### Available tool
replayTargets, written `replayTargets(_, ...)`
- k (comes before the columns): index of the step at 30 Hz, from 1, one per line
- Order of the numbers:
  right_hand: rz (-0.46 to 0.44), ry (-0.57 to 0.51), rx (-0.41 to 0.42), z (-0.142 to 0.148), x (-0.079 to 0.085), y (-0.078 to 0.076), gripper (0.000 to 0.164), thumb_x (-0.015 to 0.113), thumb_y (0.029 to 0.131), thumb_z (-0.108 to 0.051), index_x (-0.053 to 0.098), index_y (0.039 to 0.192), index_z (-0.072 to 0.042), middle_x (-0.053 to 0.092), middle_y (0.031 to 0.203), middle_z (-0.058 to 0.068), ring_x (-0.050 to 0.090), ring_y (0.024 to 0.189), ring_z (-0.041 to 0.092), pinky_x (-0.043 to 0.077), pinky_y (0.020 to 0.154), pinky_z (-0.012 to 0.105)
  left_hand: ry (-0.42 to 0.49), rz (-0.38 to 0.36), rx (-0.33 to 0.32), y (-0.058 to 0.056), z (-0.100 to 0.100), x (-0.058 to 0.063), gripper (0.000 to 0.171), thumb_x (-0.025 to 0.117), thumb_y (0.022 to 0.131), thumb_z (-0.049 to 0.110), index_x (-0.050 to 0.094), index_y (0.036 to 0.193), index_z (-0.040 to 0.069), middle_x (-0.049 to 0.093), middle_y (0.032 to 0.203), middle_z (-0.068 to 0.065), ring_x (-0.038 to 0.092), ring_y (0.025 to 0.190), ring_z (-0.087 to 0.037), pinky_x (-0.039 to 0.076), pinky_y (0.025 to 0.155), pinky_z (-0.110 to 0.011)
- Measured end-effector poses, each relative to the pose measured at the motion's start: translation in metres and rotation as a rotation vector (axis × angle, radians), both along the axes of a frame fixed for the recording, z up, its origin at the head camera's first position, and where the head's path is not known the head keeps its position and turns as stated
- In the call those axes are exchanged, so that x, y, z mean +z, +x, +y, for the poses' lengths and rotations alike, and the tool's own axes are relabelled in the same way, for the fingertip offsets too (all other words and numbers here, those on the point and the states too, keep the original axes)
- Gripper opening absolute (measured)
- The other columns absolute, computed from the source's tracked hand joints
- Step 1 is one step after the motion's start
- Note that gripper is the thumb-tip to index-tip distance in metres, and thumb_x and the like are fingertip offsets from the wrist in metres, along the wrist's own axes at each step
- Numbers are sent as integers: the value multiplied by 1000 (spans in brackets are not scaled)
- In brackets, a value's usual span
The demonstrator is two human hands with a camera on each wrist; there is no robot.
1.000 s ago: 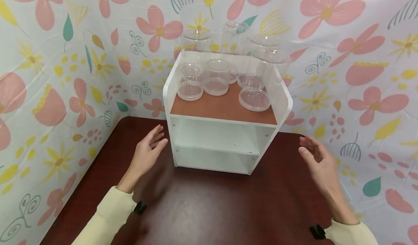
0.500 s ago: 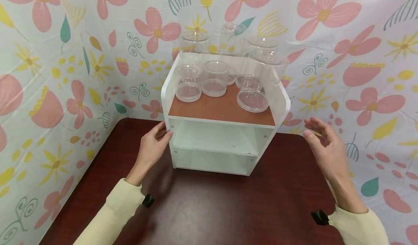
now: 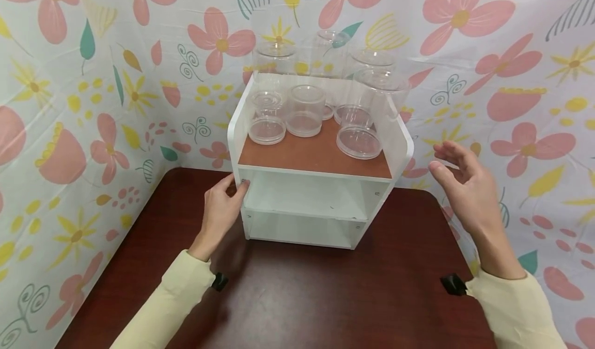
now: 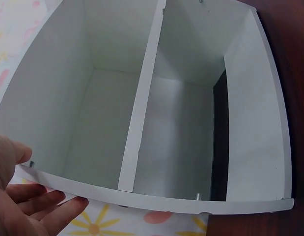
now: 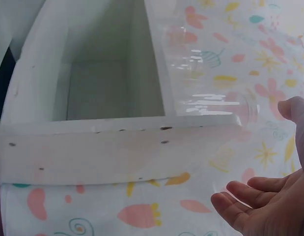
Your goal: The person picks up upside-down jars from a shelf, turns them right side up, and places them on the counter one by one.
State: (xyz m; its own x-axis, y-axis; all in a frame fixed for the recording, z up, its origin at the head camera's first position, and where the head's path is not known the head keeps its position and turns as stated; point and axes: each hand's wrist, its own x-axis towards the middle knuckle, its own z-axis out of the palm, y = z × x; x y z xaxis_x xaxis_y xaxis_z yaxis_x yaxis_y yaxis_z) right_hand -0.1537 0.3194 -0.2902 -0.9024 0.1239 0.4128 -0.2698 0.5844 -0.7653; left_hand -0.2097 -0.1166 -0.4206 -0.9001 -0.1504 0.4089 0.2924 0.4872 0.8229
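A small white shelf unit (image 3: 302,191) with a brown top board stands on the dark table, its open compartments facing me. My left hand (image 3: 220,209) grips the front edge of its left side panel. In the left wrist view the thumb (image 4: 19,151) lies on the inner side and the fingers (image 4: 58,211) on the outer side. My right hand (image 3: 474,199) hovers right of the unit, apart from it, with fingers loosely bent and nothing held. Several clear jars stand on the top board, among them a jar (image 3: 304,110) near the middle and a jar (image 3: 359,140) at the front right.
The dark red-brown table (image 3: 288,297) stretches in front of the shelf unit and to both sides. A white flower-patterned cloth (image 3: 107,111) hangs behind and beside the table. Some tall clear jars rise above the unit's side panels.
My left hand has moved right and taken hold of the left side panel. The right hand has risen slightly and stayed apart from the unit. The jars stand as before.
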Motion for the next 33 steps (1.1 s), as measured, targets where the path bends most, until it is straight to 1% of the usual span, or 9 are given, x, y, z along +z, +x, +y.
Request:
replayTargets(2,-15,6,-11,-3,5,-3,60,66,102,-28,44,156,-13,55,145,6,57,115,0,43,91,7,-17,18,12,-1,1,1,38,68,101,28,71,132,6,75,113,-13,72,94,-26,56,73,-42)
replayTargets(6,-42,13,-17,-11,16,-9,63,68,101,-32,45,157,-14,56,146,4,59,113,-1,44,89,8,-55,56,28,-3,2,1,36,69,101,25,71,130,3,75,116,-14,71,94,-26,55,76,-42)
replayTargets(8,-51,13,-16,-15,22,-13,64,68,100,-34,45,156,-15,56,145,2,59,113,-1,44,88,8,-62,70,32,-3,2,1,35,69,101,24,72,128,2,76,111,-14,69,83,-24,53,70,-40)
replayTargets(11,-53,8,-12,-22,29,-20,64,69,99,-35,47,156,-16,56,146,2,60,113,-1,45,87,10,-70,90,45,-4,2,0,31,69,101,23,74,124,2,76,97,-12,59,64,-22,48,58,-36)
replayTargets(14,-55,4,-9,-28,35,-26,65,71,98,-36,47,156,-18,56,148,3,61,116,4,46,89,12,-76,98,54,-5,1,-1,27,69,101,21,75,119,1,71,84,-9,50,55,-20,41,51,-33)
replayTargets(19,-80,20,-17,-36,43,-33,68,71,97,-41,45,157,-21,53,152,2,58,127,17,47,97,20,-102,103,54,-8,0,-1,25,70,100,21,76,115,2,68,77,-7,50,55,-18,40,50,-32)
replayTargets(23,-84,26,-35,-41,49,-41,69,71,96,-44,46,156,-23,53,152,0,56,132,23,47,102,27,-104,110,56,-9,0,-1,23,70,99,21,77,110,2,68,76,-7,51,56,-19,41,52,-34)
replayTargets(29,-74,-3,-7,-50,57,-57,76,72,95,-43,42,159,-16,51,154,6,52,136,31,43,111,36,-88,110,56,-9,0,0,22,70,98,20,77,107,1,70,77,-7,52,56,-20,42,52,-34)
replayTargets(33,-85,-3,-5,-56,63,-65,83,74,93,-46,38,160,-14,50,155,6,50,139,30,40,114,37,-77,103,52,-9,0,1,22,70,98,20,77,108,1,70,77,-7,51,54,-19,41,50,-33)
